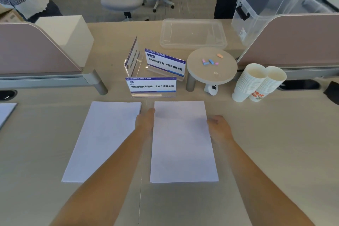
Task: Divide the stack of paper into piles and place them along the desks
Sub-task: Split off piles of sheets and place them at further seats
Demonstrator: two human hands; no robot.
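Observation:
Two white paper piles lie side by side on the beige desk (275,143). The right pile (183,145) sits between my hands. My left hand (145,120) presses against its left edge and my right hand (218,126) grips its right edge, fingers curled at the paper. The left pile (102,141) lies flat and untouched, its right edge close to my left forearm. A corner of a third pile (6,113) shows at the far left edge of the desk.
Three acrylic name signs (151,86) stand just behind the piles. A small round stand (211,69) with coloured erasers, two stacks of paper cups (256,82), a clear lid (192,33) and a clear bin (271,11) lie further back. Pink dividers (33,49) flank both sides. People stand beyond.

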